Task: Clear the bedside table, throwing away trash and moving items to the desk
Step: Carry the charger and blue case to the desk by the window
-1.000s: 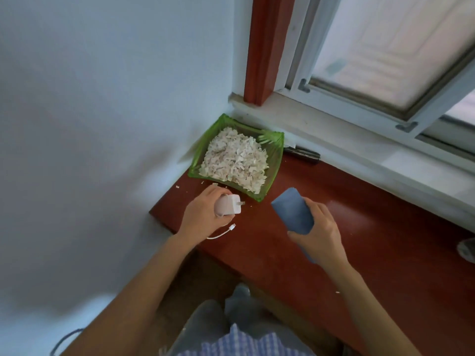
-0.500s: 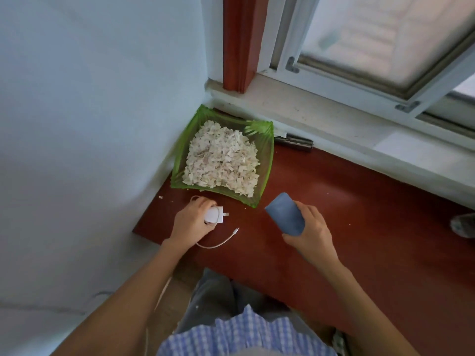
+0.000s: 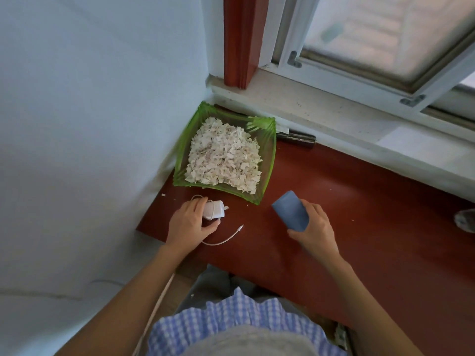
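Currently white charger (image 3: 214, 210) sits on the red desk (image 3: 359, 214), left hand (image 3: 190, 224) palm-down, fingers wrapped on it; its cable (image 3: 226, 238) trails toward 4 o'clock. Right hand (image 3: 314, 227) at 3 o'clock, clamped around a blue case (image 3: 290, 210), tilted up. Green tray (image 3: 268, 160) of paper scraps (image 3: 223, 158) at 12 o'clock.

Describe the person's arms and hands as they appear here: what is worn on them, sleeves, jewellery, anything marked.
Both forearms are bare up to the bottom edge of the picture, with no sleeve showing on either. The left hand and right hand wear no gloves, and no rings, watch or bracelet can be seen. Nails look short and unpainted, as far as the picture tells. Lower down, a blue and white checked garment covers the torso.
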`<control>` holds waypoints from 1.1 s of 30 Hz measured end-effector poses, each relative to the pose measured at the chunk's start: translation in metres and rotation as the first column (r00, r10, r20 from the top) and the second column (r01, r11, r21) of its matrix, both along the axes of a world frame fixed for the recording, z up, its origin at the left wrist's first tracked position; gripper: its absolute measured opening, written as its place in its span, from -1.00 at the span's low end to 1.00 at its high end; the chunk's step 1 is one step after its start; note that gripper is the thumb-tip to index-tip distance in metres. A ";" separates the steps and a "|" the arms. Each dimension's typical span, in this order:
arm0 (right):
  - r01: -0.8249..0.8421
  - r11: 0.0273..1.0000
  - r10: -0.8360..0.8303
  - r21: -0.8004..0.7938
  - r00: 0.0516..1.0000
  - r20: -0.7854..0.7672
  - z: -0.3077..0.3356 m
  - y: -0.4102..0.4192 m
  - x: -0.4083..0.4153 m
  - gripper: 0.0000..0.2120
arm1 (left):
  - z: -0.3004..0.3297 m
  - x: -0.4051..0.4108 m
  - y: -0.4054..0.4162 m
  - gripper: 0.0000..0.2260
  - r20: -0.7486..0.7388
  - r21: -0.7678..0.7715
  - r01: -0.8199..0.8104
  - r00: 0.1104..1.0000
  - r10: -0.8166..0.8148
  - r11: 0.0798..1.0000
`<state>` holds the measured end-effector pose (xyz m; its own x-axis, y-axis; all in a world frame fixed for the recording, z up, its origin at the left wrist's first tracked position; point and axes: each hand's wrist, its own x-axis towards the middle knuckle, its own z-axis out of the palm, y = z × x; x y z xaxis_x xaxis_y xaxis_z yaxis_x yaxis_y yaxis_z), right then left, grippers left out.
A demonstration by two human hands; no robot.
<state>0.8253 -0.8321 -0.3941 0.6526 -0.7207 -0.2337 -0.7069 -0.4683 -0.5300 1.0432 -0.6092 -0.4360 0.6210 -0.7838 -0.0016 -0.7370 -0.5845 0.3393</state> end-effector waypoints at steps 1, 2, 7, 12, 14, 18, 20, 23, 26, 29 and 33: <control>-0.003 1.000 0.003 -0.002 1.000 -0.002 -0.001 -0.003 0.000 -0.21 | 0.004 -0.004 0.004 -0.47 0.042 -0.017 0.009 0.999 -0.008 1.000; -0.005 1.000 0.005 -0.001 1.000 -0.004 -0.003 -0.006 -0.001 -0.21 | 0.008 -0.008 0.007 -0.51 0.086 -0.029 0.021 0.996 -0.019 0.999; -0.036 0.999 0.035 -0.029 0.999 -0.023 -0.008 -0.030 0.005 -0.20 | 0.016 -0.031 0.008 -0.62 0.217 -0.078 0.077 0.974 -0.059 0.994; -0.092 0.992 0.088 -0.090 0.995 -0.050 -0.013 -0.073 0.023 -0.20 | 0.017 -0.053 -0.011 -0.63 0.236 -0.140 0.262 0.945 -0.225 0.955; -0.116 0.988 0.110 -0.097 0.991 -0.073 -0.014 -0.092 0.033 -0.20 | 0.007 -0.065 -0.016 -0.59 0.214 -0.078 0.349 0.921 -0.326 0.934; -0.195 0.974 0.181 -0.112 0.976 -0.124 -0.018 -0.120 0.056 -0.19 | -0.013 -0.088 -0.028 -0.54 0.122 0.040 0.456 0.881 -0.457 0.889; -0.245 0.964 0.227 -0.109 0.962 -0.151 -0.021 -0.128 0.066 -0.18 | -0.019 -0.096 -0.035 -0.52 0.095 0.075 0.502 0.857 -0.507 0.862; -0.308 0.947 0.290 -0.093 0.941 -0.173 -0.027 -0.137 0.078 -0.15 | -0.028 -0.105 -0.042 -0.50 0.063 0.122 0.551 0.826 -0.560 0.826; -0.354 0.931 0.338 -0.082 0.927 -0.162 -0.035 -0.140 0.087 -0.15 | -0.036 -0.109 -0.044 -0.48 0.051 0.160 0.552 0.823 -0.566 0.818; -0.385 0.920 0.372 -0.074 0.917 -0.145 -0.043 -0.140 0.092 -0.15 | -0.040 -0.109 -0.042 -0.46 0.057 0.165 0.548 0.825 -0.563 0.820; -0.371 0.924 0.358 -0.093 0.925 -0.124 -0.048 -0.142 0.089 -0.17 | -0.042 -0.110 -0.042 -0.46 0.042 0.157 0.540 0.833 -0.551 0.827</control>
